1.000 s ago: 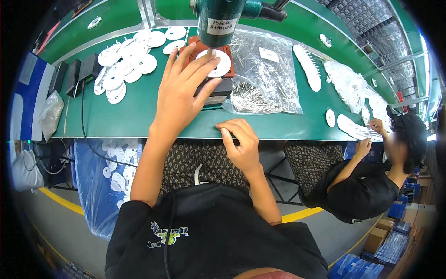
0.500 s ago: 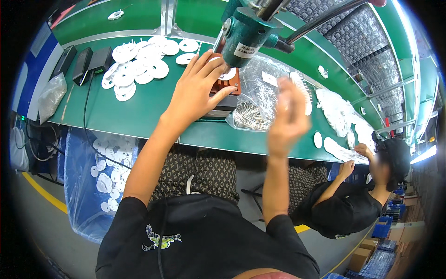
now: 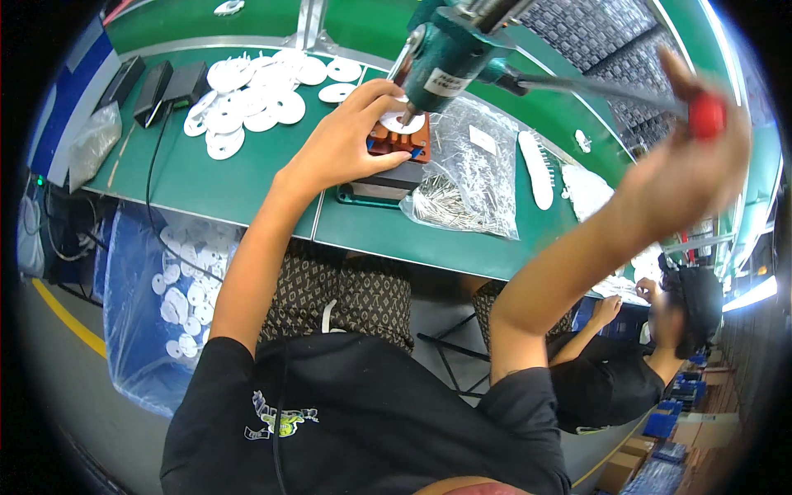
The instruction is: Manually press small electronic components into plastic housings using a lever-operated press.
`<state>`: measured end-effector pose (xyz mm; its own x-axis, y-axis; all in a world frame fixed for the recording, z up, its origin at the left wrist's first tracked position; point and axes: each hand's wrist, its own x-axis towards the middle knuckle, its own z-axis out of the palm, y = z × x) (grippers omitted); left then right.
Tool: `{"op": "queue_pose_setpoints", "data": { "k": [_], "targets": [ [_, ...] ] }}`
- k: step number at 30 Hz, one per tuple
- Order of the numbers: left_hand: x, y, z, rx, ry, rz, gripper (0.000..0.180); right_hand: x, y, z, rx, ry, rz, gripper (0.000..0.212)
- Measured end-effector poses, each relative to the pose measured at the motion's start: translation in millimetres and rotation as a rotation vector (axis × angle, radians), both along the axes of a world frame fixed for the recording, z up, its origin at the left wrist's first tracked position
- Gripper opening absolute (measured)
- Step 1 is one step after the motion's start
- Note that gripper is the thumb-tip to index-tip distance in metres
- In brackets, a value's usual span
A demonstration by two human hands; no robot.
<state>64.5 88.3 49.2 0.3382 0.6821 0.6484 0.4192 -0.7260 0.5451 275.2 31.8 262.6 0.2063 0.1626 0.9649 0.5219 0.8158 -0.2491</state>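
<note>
A green hand-lever press point(image 3: 450, 62) stands over an orange-brown fixture point(image 3: 419, 147), its narrow tip down at a white disc point(image 3: 403, 123) lying on the fixture. My left hand point(image 3: 351, 132) curves around the fixture's left side, with the fingertips by the disc's far edge and the thumb along the front. Whether these fingers also press on the disc is hard to see. Up at the right, my right hand point(image 3: 689, 169) is at the red knob point(image 3: 706, 115) of the press lever point(image 3: 606, 89), closed around it. Motion smears this hand, and one finger sticks up.
White discs point(image 3: 256, 95) are heaped at the back left. A clear bag of metal pins point(image 3: 450, 202) lies right of the fixture, beside a row of white parts point(image 3: 536, 169). A blue-lined bin point(image 3: 136, 330) holds more discs below. At right a co-worker point(image 3: 610, 375) handles white parts.
My right hand has risen rightward from above the pin bag to the lever knob. The lever has swung down and the press tip has come down to the disc. My left fingers have curled more.
</note>
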Motion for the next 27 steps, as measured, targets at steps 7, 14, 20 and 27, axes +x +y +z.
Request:
{"op": "queue_pose_setpoints", "data": {
  "k": [7,14,20,27],
  "targets": [
    [11,-1,-8,-0.034,-0.113,-0.053,0.06,-1,-104,-149,-0.178,0.013,0.139,0.05],
    [1,-7,-12,0.204,0.002,0.128,0.054,-9,-42,-54,0.054,0.141,0.372,0.06],
    [-16,-74,-18,0.281,-0.169,0.072,0.047,-15,-25,-130,-0.071,-0.088,-0.143,0.05],
    [0,-180,-48,-0.834,-0.724,-0.191,0.035,-55,-106,-278,-0.459,-0.518,0.024,0.044]
  ]
}}
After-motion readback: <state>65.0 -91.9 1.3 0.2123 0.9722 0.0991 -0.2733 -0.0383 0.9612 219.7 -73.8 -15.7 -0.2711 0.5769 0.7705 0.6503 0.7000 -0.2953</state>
